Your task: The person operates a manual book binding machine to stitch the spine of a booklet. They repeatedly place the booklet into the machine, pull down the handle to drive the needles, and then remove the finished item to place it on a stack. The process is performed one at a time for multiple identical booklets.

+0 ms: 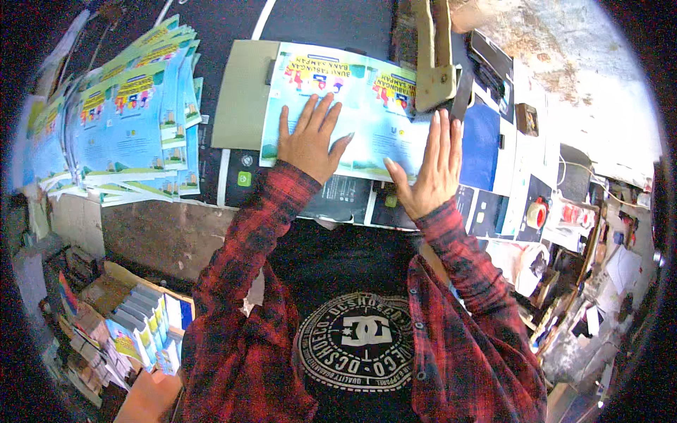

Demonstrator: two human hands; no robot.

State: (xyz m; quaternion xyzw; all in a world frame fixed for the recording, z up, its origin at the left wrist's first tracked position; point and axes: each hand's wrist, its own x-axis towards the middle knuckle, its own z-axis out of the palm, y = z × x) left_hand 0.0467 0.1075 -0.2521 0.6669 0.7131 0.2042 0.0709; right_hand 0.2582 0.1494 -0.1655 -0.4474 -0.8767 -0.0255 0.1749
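A printed blue booklet cover sheet (360,134) with colourful little figures lies flat in front of me. Its left part rests over a grey-green board (240,92). My left hand (310,137) is laid on the sheet's left half, palm down with fingers spread. Beside the sheet's right end, my right hand (431,169) is held flat with fingers straight and thumb apart; its fingertips are close to a beige metal arm (438,77) of a tool. Whether the right palm touches the sheet, I cannot tell. Neither hand grasps anything.
Overlapping stacks of similar printed sheets (116,127) lie at the left of the dark table. A dark blue panel (482,148) and a roll of tape (537,213) are on the right. Below left stands a box of bundled booklets (144,324).
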